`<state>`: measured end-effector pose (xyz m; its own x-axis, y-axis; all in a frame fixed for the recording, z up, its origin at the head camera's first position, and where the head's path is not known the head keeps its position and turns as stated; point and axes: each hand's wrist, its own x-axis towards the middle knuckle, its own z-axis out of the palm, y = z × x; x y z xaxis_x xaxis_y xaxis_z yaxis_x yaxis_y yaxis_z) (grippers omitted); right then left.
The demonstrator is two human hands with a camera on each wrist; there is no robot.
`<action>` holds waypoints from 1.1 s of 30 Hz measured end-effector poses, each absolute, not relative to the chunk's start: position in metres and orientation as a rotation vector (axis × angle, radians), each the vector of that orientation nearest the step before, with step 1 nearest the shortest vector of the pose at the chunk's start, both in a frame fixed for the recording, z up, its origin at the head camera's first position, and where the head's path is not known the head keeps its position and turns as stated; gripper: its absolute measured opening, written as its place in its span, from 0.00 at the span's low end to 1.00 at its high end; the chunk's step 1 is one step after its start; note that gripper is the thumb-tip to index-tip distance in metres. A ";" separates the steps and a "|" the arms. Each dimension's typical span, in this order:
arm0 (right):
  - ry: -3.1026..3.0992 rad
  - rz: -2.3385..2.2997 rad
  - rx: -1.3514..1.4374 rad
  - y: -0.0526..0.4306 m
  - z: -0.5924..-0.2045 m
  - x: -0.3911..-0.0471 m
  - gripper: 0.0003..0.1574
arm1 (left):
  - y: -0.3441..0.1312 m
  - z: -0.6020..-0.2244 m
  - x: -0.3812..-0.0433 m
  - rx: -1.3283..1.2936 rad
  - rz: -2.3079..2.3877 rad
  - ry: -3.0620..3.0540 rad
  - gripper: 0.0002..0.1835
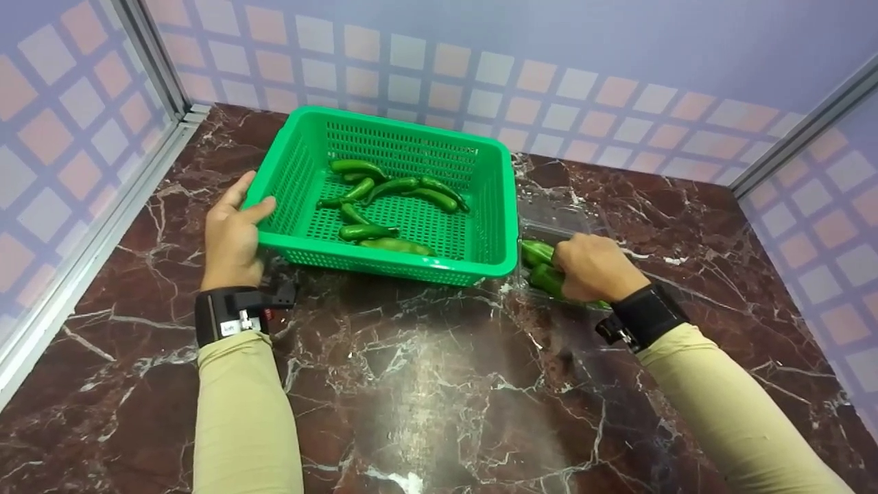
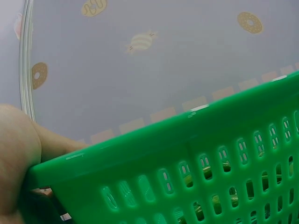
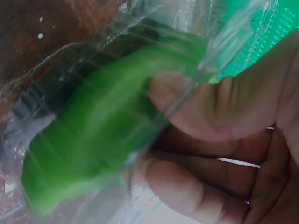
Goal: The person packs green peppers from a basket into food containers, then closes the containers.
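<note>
A green plastic basket [image 1: 511, 206] with slotted walls stands on the table, and several long green peppers [image 1: 367, 232] lie scattered over its floor. My left hand [image 1: 233, 237] grips its left end, the thumb over the rim and the fingers outside. Close up, the left wrist view has the basket's slotted wall [image 2: 187, 149] beside part of that hand. At the basket's right side, my right hand [image 1: 595, 266] reaches into a clear plastic container [image 1: 559, 216] of green peppers. In the right wrist view its thumb and fingers pinch a thick green pepper [image 3: 107, 112], partly behind clear plastic.
The brown marbled table [image 1: 425, 412] has pale veins and stretches toward me. Purple walls with a pink and white check band [image 1: 425, 62] close off the back and both sides. A metal corner strip [image 1: 154, 62] stands at the far left.
</note>
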<state>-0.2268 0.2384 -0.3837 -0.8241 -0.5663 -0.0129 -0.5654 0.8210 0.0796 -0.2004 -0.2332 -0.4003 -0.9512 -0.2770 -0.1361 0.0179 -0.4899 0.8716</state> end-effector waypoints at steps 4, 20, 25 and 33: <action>-3.006 -0.161 0.893 0.237 -0.382 -0.225 0.28 | -0.232 -0.401 -0.201 0.393 -2.503 -1.541 0.34; -2.992 -0.042 0.993 0.247 -0.380 -0.218 0.27 | -0.233 -0.401 -0.200 0.407 -2.527 -1.505 0.34; -3.091 -0.014 1.059 0.245 -0.372 -0.222 0.21 | -0.235 -0.400 -0.199 0.388 -2.523 -1.501 0.34; -3.160 0.315 0.872 0.223 -0.338 -0.234 0.12 | -0.234 -0.400 -0.200 0.368 -2.511 -1.527 0.33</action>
